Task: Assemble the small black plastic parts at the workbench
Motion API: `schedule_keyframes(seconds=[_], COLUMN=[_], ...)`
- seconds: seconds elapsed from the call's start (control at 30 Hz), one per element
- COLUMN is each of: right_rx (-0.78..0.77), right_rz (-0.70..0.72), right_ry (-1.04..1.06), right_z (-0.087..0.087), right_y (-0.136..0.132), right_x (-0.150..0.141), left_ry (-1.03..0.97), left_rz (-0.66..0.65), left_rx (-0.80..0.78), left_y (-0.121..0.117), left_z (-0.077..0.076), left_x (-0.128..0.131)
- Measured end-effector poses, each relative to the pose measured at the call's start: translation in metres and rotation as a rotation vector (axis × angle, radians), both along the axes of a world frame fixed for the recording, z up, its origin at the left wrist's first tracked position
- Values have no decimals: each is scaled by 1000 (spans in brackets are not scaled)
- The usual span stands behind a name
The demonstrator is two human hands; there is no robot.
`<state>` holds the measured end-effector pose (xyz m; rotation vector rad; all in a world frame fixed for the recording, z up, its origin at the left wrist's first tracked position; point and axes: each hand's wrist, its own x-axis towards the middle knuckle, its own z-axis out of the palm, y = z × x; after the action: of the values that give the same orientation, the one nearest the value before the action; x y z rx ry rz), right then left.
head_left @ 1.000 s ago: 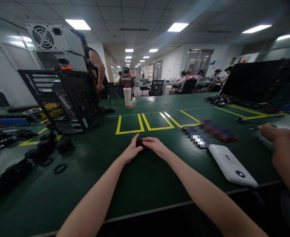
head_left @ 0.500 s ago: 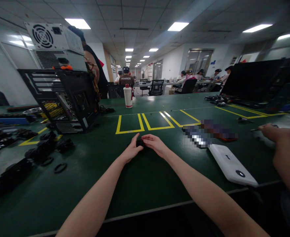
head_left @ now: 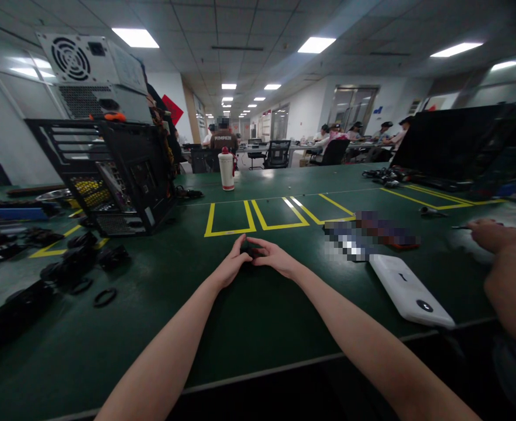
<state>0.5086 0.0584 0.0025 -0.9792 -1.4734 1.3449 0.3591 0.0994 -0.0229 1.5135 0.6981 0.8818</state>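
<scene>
My left hand (head_left: 231, 264) and my right hand (head_left: 274, 258) meet above the green table, just in front of a yellow taped box. Between them is a small black part (head_left: 250, 250), mostly covered by my fingers, so its exact kind is not visible. The left thumb and fingers curve around its left side. From the right, bent fingers and a thumb close on it. My fingertips come together at the far side. Several black camera-like pieces (head_left: 69, 260) and a black ring (head_left: 105, 297) lie on the table to the left.
An open computer case (head_left: 121, 175) with power supplies (head_left: 95, 73) on top stands at left. A white bottle (head_left: 227, 169) stands behind yellow tape outlines (head_left: 279, 226). To the right lie a white power bank (head_left: 409, 289) and blurred phone-like items. A co-worker's hand (head_left: 488, 235) holds a thin tool.
My fingertips have drawn together around the black part, which is now more hidden. At the back left, the standing person is now mostly hidden behind the case, exposing more of a red sign.
</scene>
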Motion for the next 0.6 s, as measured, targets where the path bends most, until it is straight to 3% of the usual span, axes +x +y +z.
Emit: schedule_keyframes(seconds=[0.23, 0.43, 0.6], right_rx=[117, 88, 12], right_rz=[-91, -85, -102], right_ry=[-159, -132, -57], right_z=[-4, -2, -6], right_y=[4, 2, 3], right_x=[-3, -1, 2], left_ry=[-39, -51, -10], left_rz=[39, -35, 43], left_rx=[-71, -34, -31], left_y=[7, 6, 9], left_z=[1, 5, 1], left_x=[-2, -11, -14])
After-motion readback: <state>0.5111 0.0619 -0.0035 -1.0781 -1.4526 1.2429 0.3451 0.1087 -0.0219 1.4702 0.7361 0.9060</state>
